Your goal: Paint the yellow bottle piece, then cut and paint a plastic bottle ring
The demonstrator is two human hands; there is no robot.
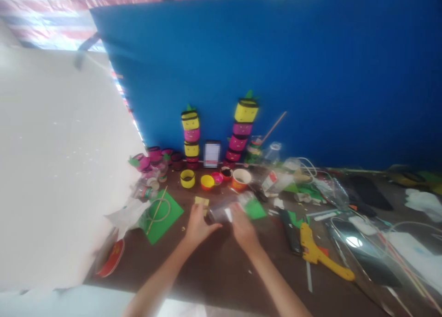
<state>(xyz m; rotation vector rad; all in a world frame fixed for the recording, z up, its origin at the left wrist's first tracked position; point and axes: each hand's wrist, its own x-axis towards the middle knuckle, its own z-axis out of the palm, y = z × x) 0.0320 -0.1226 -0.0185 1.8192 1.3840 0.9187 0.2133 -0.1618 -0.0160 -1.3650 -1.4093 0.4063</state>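
My left hand is over the brown table, its thumb stretched to the right and apart from the fingers. The fingertips reach small pale-yellow pieces; whether they touch them is blurred. My right hand has its fingers bent at the right end of a clear plastic container, which lies on its side between my hands. A small white piece shows beside the right fingers. Behind stand a yellow ring-shaped cup, a yellow-and-red cup and a white-and-red paper cup.
Two stacked yellow-and-pink towers, a shorter one and a taller one, stand before the blue board. Green sheet lies left. A yellow glue gun, black tool, phone and cables crowd the right.
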